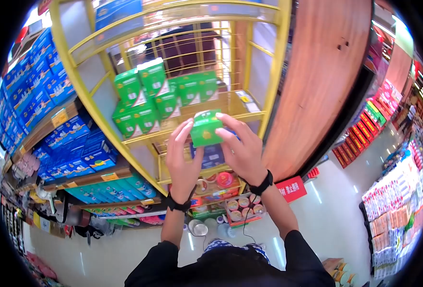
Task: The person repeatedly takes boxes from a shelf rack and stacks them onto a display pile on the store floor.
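One green box (206,128) is located in front of the yellow rack (192,128), clamped at its two sides between the fingers of the left hand (184,152) and right hand (241,149). The hands partly block the rack's lower tiers. At least six similar stacked cartons (142,98) stand on the rack; blur appears to hide the exact count. Blue packs (94,150) are left of the rack, one wooden panel (316,81) right.
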